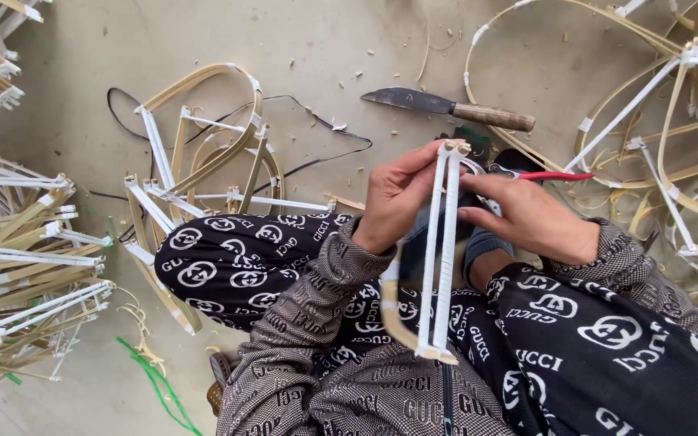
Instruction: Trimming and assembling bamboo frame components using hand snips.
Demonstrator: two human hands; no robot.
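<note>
The person wears a grey-brown knitted top with a close dark repeating pattern; its long sleeves [317, 299] reach the wrists and a dark zip runs down the front. The trousers [236, 266] are black, strewn with large white round emblems. Both hands are bare.

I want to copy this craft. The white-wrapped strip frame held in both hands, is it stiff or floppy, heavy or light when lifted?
The frame is probably light: the left hand and right hand pinch it only near the top. It looks fairly stiff, as its long strips stay straight. Likely springy, since similar strips on the floor bend into curves.
</note>
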